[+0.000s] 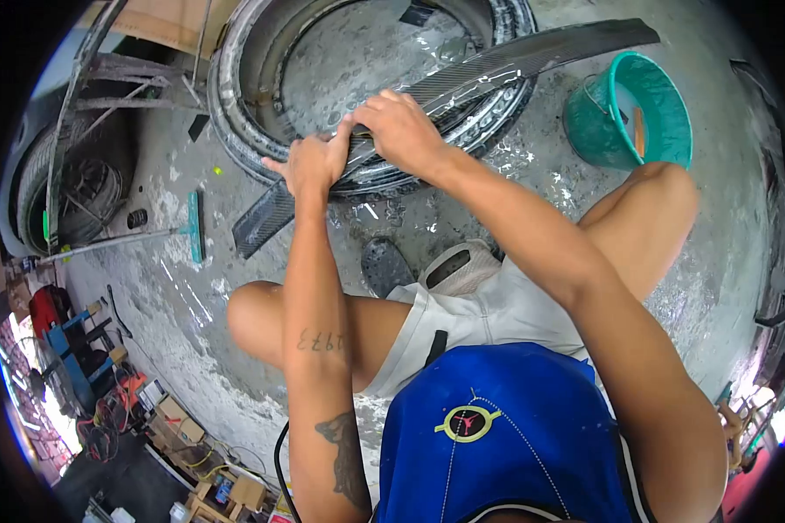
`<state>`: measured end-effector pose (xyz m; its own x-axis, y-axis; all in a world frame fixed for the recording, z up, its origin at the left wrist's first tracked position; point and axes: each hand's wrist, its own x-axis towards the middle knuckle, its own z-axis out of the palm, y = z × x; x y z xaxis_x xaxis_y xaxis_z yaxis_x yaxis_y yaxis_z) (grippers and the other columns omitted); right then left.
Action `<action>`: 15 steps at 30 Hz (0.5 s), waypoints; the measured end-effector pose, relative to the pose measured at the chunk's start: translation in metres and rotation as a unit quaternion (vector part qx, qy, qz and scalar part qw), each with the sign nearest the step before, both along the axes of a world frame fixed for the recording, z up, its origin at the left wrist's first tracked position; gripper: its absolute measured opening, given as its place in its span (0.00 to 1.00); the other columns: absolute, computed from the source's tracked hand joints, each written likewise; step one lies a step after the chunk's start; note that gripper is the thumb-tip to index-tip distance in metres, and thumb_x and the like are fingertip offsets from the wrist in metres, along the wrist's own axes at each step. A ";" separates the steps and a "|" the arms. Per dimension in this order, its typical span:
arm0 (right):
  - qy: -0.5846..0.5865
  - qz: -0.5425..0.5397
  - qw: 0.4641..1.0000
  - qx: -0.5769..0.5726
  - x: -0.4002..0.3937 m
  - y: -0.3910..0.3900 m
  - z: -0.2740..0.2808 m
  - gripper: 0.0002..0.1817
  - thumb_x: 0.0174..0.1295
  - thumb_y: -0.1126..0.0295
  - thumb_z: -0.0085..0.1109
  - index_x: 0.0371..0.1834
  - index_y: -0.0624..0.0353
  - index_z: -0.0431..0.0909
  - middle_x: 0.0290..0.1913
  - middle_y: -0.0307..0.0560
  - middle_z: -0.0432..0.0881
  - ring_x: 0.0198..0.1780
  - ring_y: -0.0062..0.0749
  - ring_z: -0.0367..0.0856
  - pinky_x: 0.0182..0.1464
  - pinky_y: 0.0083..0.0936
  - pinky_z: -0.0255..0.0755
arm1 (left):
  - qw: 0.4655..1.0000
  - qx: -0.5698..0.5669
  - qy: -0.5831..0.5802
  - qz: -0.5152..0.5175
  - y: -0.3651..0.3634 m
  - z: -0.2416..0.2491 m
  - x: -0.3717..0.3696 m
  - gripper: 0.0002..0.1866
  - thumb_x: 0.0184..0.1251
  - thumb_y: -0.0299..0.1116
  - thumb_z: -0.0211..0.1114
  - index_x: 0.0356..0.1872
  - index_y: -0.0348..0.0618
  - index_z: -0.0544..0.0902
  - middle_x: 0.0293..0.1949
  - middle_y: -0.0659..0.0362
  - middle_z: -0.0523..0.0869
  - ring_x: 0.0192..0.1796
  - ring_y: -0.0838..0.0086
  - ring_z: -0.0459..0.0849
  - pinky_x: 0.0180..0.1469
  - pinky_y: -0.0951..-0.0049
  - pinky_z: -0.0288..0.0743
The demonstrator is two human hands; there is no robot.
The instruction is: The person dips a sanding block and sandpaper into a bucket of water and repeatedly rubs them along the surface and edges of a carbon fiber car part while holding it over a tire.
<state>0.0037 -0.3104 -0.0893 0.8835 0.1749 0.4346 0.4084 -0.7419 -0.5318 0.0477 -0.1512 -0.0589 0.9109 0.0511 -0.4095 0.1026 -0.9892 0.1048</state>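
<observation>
A long, dark carbon-fibre strip (488,74), curved and wet, lies across a tyre (235,113) on the floor. My left hand (317,164) is closed around the strip's lower part, one finger sticking out to the left. Just right of it, my right hand (401,131) bends its fingers over the strip's upper face. The two hands touch or nearly touch at the fingertips. Whether anything small is under the right fingers is hidden. White suds or residue cover the tyre's wall.
A green bucket (584,122) with a wooden-looking piece inside stands at the right. To the left are a teal floor squeegee (195,227), a metal frame (105,103) and a wheel (78,187). Boxes and cables (179,423) clutter the lower left. The concrete floor is wet.
</observation>
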 end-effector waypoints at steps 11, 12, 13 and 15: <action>0.003 -0.151 0.984 -0.093 0.021 -0.102 -0.004 0.10 0.54 0.78 0.57 0.37 0.56 0.86 0.38 0.48 0.87 0.46 0.49 0.83 0.52 0.41 0.77 | 1.000 -0.002 0.006 0.002 -0.003 0.008 -0.005 0.49 0.67 0.77 0.40 0.57 0.40 0.88 0.62 0.41 0.83 0.74 0.50 0.72 0.78 0.30 0.26; -0.044 -0.100 0.992 -0.066 0.022 -0.064 -0.016 0.10 0.53 0.78 0.58 0.36 0.55 0.86 0.37 0.49 0.86 0.46 0.49 0.83 0.53 0.41 0.76 | 1.000 -0.002 -0.002 -0.001 -0.004 0.007 -0.003 0.49 0.67 0.77 0.40 0.57 0.40 0.88 0.62 0.41 0.83 0.74 0.50 0.72 0.78 0.30 0.26; -0.029 -0.055 0.998 -0.023 0.015 -0.037 -0.008 0.10 0.52 0.79 0.59 0.35 0.54 0.85 0.37 0.49 0.86 0.47 0.49 0.83 0.53 0.41 0.76 | 1.000 0.002 -0.002 0.004 0.000 -0.001 -0.004 0.49 0.67 0.77 0.40 0.57 0.41 0.88 0.62 0.41 0.83 0.74 0.51 0.72 0.78 0.30 0.26; 0.000 0.012 1.000 -0.020 0.014 -0.040 0.006 0.10 0.51 0.79 0.60 0.36 0.55 0.85 0.36 0.50 0.85 0.47 0.51 0.83 0.53 0.42 0.75 | 1.000 -0.009 -0.002 0.004 0.001 -0.002 -0.004 0.48 0.68 0.77 0.40 0.57 0.41 0.88 0.64 0.41 0.82 0.75 0.52 0.71 0.78 0.31 0.25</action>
